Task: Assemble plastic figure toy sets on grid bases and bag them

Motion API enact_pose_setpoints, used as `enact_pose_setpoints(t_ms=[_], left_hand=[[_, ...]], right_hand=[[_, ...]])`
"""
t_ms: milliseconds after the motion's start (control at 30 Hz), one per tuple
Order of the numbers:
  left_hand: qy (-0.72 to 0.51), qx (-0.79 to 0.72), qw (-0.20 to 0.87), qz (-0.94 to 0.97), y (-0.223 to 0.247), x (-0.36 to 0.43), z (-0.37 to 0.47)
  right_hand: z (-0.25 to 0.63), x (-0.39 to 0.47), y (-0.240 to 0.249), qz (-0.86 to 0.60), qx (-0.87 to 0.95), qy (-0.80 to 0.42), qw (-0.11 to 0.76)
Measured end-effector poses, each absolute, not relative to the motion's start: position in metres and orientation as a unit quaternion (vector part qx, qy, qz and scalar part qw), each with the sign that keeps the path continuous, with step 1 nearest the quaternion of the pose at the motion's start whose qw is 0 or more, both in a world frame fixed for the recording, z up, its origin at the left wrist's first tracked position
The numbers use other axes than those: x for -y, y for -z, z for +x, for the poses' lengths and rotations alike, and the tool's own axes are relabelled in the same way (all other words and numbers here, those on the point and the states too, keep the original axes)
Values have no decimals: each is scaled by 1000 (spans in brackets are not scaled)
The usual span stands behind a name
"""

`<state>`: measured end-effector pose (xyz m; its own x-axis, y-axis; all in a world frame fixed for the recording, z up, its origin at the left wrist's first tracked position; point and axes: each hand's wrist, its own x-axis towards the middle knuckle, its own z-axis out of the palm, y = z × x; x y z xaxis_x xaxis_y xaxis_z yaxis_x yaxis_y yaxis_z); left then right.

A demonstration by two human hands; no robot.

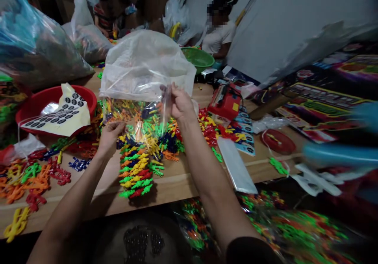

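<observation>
Pinching a clear, glossy plastic bag (165, 110), your right hand (180, 102) holds it over heaped multicoloured plastic pieces (173, 141) on the brown wooden table (173, 181); your left hand (110, 137) sits at its lower left, grip unclear.

At nine o'clock, a red basin (34, 103) bears a sheet (67, 116) of dark discs; at ten, a bulging sack (41, 45). A green basin (198, 58) sits at twelve, a white-topped person (218, 40) at one, a red box-shaped device (226, 103) at two.
</observation>
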<state>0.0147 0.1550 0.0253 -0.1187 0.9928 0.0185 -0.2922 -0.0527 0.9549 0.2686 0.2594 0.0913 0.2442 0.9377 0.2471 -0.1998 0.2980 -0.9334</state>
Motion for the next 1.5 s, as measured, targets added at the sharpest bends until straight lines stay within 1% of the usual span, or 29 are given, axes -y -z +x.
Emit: enact_pose_setpoints(t_ms=[100, 133, 167, 200, 267, 367, 433, 500, 600, 767, 967, 1067, 1167, 1267, 1333, 1400, 1500], left_hand=[[-630, -465, 474, 402, -21, -151, -1], [-636, -473, 461, 400, -18, -149, -3], [-639, -481, 450, 397, -16, -147, -3], [-641, -487, 441, 396, -14, -146, -2], [-641, -495, 432, 398, -12, -142, 5], [-631, -482, 438, 422, -14, -136, 18], [-620, -465, 450, 444, -18, -130, 23], [-611, -455, 455, 461, -22, -125, 24], [-607, -459, 446, 471, -26, -122, 23], [-602, -481, 421, 478, -27, -124, 23], [-583, -505, 404, 492, -24, -130, 13], [-578, -478, 426, 506, -24, -134, 15], [-586, -441, 440, 518, -28, -135, 26], [-588, -430, 439, 526, -32, -134, 31], [-599, -443, 412, 524, -34, -132, 26], [-619, -471, 353, 520, -37, -130, 18], [-637, -530, 240, 505, -39, -128, 7]], right_hand=[[263, -243, -79, -511, 497, -203, 671], [257, -230, -76, -512, 521, -152, 665], [250, -214, -72, -501, 555, -130, 651], [241, -198, -69, -485, 599, -123, 625], [222, -165, -60, -435, 707, -136, 540], [201, -136, -46, -394, 795, -203, 415], [195, -131, -40, -401, 797, -252, 376], [195, -133, -39, -416, 776, -299, 368], [195, -135, -42, -414, 743, -371, 372], [187, -131, -37, -399, 706, -445, 380], [196, -149, -35, -415, 599, -488, 481], [198, -154, -42, -411, 538, -560, 478], [194, -152, -47, -396, 526, -592, 465], [195, -153, -46, -386, 552, -586, 450], [202, -160, -42, -391, 578, -550, 459], [213, -171, -37, -419, 576, -479, 513], [225, -185, -31, -441, 498, -396, 633]])
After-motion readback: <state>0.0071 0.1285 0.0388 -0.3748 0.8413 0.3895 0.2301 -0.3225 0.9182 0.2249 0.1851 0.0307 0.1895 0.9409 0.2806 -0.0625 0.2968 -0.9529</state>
